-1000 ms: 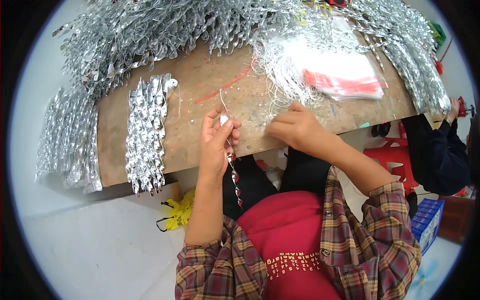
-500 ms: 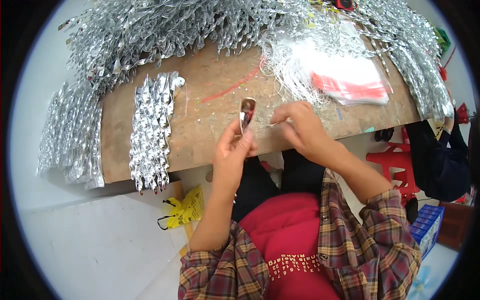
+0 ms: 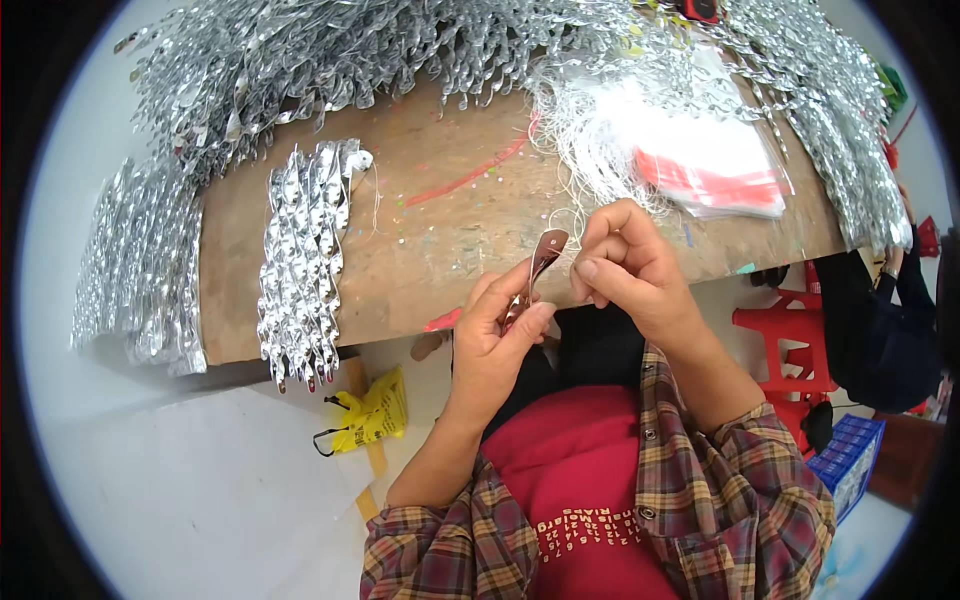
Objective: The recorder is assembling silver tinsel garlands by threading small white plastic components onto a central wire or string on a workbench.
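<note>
My left hand (image 3: 490, 345) is closed round a shiny dark reddish-brown strip (image 3: 549, 246), whose rounded upper end has a small pale spot and points up and to the right. Most of the strip's lower part is hidden by the fingers. Just right of that end, my right hand (image 3: 637, 272) has thumb and forefinger pinched together on a thin white string. A loop of white string (image 3: 578, 214) curves between the strip's end and the right fingers. Both hands are over the near edge of the wooden table (image 3: 420, 270).
A bundle of twisted silver strips (image 3: 305, 250) hangs over the front edge at left. Silver strips (image 3: 330, 60) are heaped along the back. White strings (image 3: 580, 150) lie beside clear bags with red bands (image 3: 710, 180). A red stool (image 3: 785, 340) and a person (image 3: 880, 340) are at right.
My left hand has moved right and toward me, tipping the strip rightward so its brown face shows. The right hand has turned upward and shifted right, still close to the strip.
</note>
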`<action>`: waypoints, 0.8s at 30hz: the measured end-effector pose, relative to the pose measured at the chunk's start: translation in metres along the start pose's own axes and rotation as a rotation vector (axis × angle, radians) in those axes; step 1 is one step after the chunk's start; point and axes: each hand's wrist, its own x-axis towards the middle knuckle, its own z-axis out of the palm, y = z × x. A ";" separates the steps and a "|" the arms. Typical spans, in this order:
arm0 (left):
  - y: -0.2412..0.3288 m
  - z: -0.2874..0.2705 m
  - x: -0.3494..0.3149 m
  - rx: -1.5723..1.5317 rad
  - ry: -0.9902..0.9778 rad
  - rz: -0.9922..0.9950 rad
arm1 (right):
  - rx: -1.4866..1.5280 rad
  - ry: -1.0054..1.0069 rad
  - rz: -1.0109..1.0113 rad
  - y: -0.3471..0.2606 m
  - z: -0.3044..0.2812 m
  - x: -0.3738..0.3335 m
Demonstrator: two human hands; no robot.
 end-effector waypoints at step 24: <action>0.002 -0.004 -0.004 0.185 0.064 0.147 | -0.030 0.049 0.024 0.002 0.002 -0.001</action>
